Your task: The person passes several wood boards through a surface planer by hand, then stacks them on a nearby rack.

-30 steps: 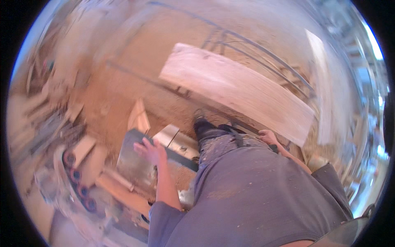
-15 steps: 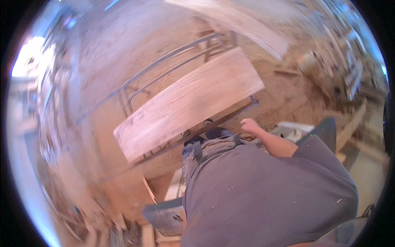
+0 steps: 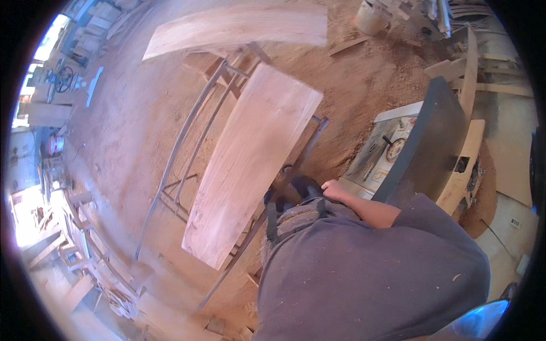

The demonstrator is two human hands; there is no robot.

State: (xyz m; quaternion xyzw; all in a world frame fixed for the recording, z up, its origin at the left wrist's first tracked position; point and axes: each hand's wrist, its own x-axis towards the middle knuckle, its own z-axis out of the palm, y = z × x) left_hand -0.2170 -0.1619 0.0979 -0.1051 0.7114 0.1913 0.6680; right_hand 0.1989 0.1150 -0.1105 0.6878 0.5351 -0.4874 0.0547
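My right hand (image 3: 335, 189) hangs beside my waist, its fingers curled in, and nothing shows in it. My left hand is out of view. In front of me, a wide pale wooden board (image 3: 253, 162) lies flat on a low metal frame (image 3: 187, 122), running from lower left to upper right. My hand is apart from this board, just right of its near edge. My shoes and dark trouser legs (image 3: 301, 186) show by the frame's near rail.
A second wide board (image 3: 244, 25) lies farther off on a wooden support. To my right stands a machine with a dark curved panel (image 3: 426, 142) and a round dial (image 3: 395, 149). Scrap wood (image 3: 94, 250) piles up at left; a pale bucket (image 3: 371, 18) stands far right. Sawdust covers the floor.
My view has turned to the right, so the boards and frame sit at a steeper slant and farther left. My right hand has come closer to my waist.
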